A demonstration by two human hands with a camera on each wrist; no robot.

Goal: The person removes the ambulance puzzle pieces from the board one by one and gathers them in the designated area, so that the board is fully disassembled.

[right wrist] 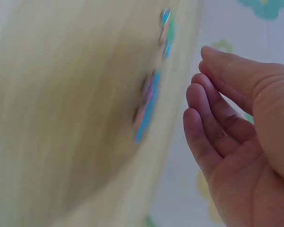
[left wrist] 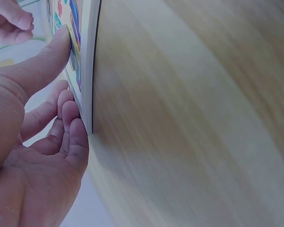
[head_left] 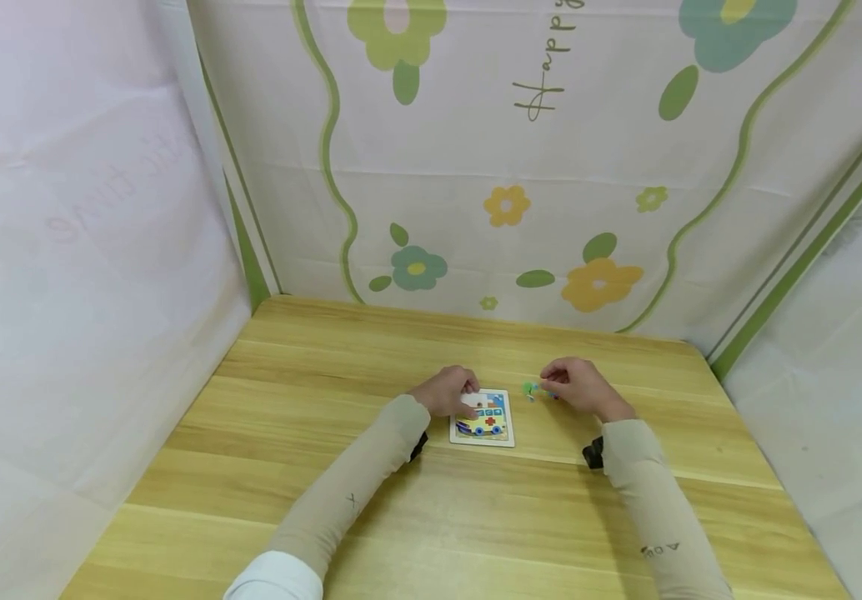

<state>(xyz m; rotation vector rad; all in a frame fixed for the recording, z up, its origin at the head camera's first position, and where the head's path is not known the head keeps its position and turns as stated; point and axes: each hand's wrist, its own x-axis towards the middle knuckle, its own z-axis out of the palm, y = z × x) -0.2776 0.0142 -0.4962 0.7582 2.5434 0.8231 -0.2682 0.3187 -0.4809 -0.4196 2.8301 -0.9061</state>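
— Puzzle board (head_left: 493,422): where?
— Flat on the wooden table (head_left: 476,517), before a flower-printed curtain (head_left: 461,142).
— Is it held?
— Left hand (head_left: 450,392) grips its edge, thumb on its face; right hand (head_left: 577,386), fingers loosely bent, hovers beside loose pieces (right wrist: 148,106).

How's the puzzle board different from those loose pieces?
The puzzle board is bigger; the loose pieces are small. The puzzle board has a white frame; the loose pieces have none. The left hand touches the puzzle board; the loose pieces lie near the right hand. Both lie on the table.
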